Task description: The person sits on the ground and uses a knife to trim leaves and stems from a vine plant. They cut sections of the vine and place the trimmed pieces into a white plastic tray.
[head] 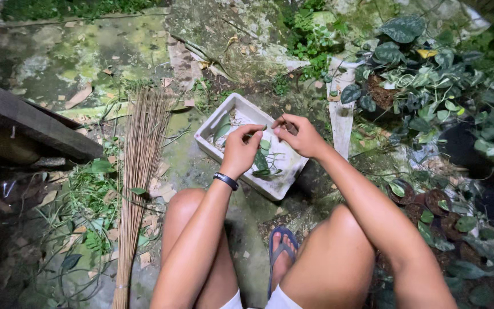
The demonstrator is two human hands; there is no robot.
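Mossy wet ground, a white tray point(222, 117) set diagonally. Over it the left hand point(240, 150) and right hand point(298, 135) pinch a thin cutting point(265, 130) level between closed fingers; broom point(138, 171) lies left, potted plants point(413, 74) crowd right.

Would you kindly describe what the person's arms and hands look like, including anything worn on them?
Both arms are bare, with no sleeves or gloves in view. The left hand has a dark band around its wrist. The right hand and its wrist wear nothing visible.
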